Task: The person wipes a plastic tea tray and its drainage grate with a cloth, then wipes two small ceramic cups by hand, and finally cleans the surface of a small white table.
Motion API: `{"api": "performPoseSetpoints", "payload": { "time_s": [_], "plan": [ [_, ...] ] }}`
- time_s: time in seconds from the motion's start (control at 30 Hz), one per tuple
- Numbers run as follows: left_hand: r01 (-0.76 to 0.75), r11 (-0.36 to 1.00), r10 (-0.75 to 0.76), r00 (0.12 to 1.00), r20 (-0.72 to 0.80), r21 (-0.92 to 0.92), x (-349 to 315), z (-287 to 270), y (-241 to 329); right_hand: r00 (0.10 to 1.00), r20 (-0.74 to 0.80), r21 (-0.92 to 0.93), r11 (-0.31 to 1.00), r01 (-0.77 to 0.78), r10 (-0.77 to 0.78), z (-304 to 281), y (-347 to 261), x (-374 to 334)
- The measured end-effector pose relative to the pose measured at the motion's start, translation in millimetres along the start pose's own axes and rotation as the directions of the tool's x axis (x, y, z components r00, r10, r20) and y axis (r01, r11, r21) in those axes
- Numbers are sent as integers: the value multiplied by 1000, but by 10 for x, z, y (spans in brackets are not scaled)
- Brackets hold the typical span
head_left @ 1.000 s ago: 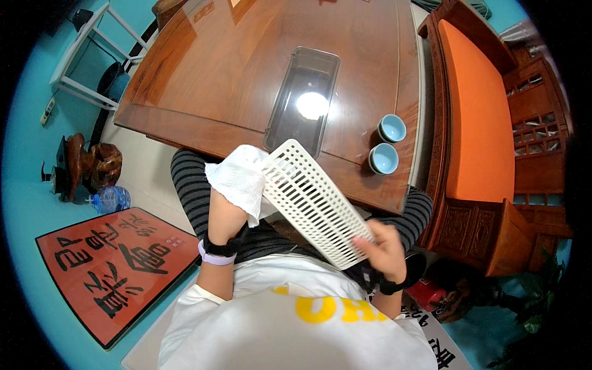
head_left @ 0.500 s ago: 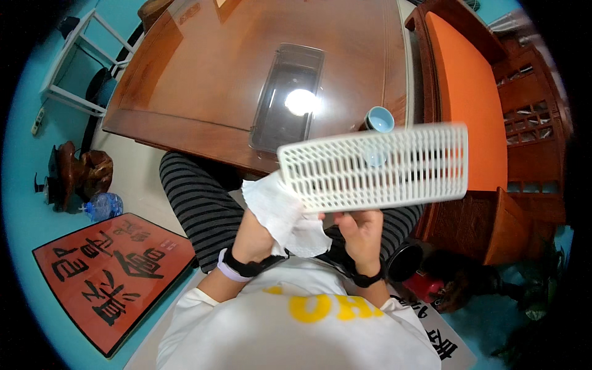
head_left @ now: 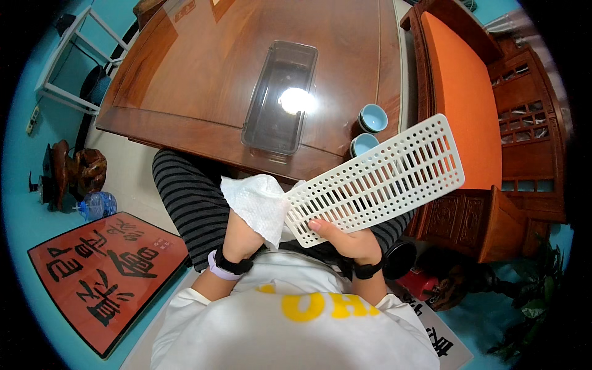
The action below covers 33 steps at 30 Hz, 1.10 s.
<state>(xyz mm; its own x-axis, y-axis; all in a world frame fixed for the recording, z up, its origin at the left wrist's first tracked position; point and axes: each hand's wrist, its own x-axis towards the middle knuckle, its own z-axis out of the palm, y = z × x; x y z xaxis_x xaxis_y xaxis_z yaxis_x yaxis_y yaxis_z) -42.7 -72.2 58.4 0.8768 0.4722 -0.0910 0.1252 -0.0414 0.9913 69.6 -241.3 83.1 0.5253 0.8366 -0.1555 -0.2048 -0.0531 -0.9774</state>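
**Hands on a white grid and a paper towel**

Gripped the near end of the white plastic drain grid (head_left: 377, 182) with the right hand (head_left: 345, 242), thumb on top and fingers shut under it. Held it by that end only, likely so most of its holes and slots stayed free. Kept it up in the air over the lap, long end tipped up to the right, past the two light blue cups (head_left: 368, 131) on the wooden table (head_left: 185, 74).

Closed the left hand (head_left: 242, 239) around a white paper towel (head_left: 259, 202), bunched so it covered the fingers. Pressed the towel against the grid's near left corner. Left the dark long tray (head_left: 280, 98) flat on the table, well apart from both hands.
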Motion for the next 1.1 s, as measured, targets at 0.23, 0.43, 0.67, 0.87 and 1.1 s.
{"api": "performPoseSetpoints", "payload": {
  "time_s": [0.23,0.43,0.67,0.87,1.1],
  "plan": [
    [102,849,-159,985,-66,-518,70,109,15,964,-260,126,988,92,-57,126,167,79],
    [-6,993,11,999,45,-119,113,37,-10,925,-379,0,1000,21,-19,239,89,95],
    [-320,909,309,947,86,266,229,23,187,905,-419,175,971,164,-77,55,45,103],
    [-353,622,410,907,94,699,443,129,356,943,-332,345,929,135,-14,-119,48,50],
    [-609,588,265,767,584,533,446,87,544,978,-191,715,694,81,84,-144,168,41]
  ]
}}
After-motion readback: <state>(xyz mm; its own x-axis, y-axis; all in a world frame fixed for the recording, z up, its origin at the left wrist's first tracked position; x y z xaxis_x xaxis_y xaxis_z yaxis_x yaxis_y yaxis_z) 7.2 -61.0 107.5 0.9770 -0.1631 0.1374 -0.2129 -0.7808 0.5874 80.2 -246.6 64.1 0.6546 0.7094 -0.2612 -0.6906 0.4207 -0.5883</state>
